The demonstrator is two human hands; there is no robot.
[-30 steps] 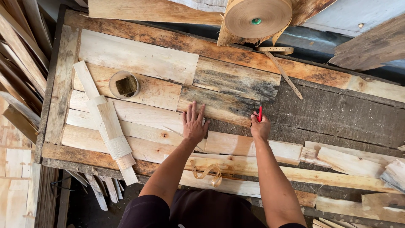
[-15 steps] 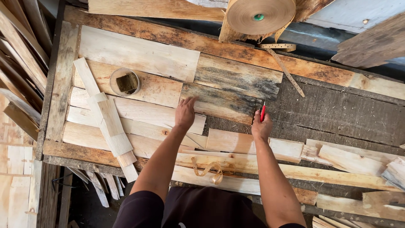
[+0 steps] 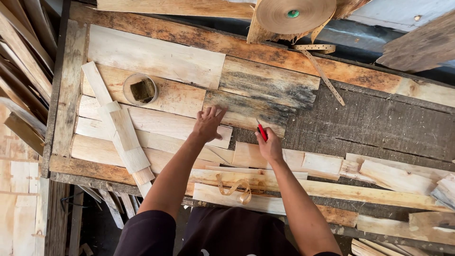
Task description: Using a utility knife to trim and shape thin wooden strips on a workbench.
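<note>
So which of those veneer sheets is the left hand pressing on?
The dark grey weathered sheet under the left hand; the neighbouring sheets are pale.

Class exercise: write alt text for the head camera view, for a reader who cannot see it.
Seen from above, a person's left hand presses flat on a grey weathered veneer sheet while the right hand holds a red tool against it. Pale veneer strips, a round tin and a brown tape roll lie around the workbench.

left hand (image 3: pixel 208 124) flat on the grey weathered plank (image 3: pixel 251 113), right hand (image 3: pixel 269 144) just right of it with a red pencil (image 3: pixel 261 132), round shallow tin (image 3: pixel 140 88) further left on the wooden plank bench (image 3: pixel 360 118), big brown paper tape roll (image 3: pixel 294 14) at the back
</note>
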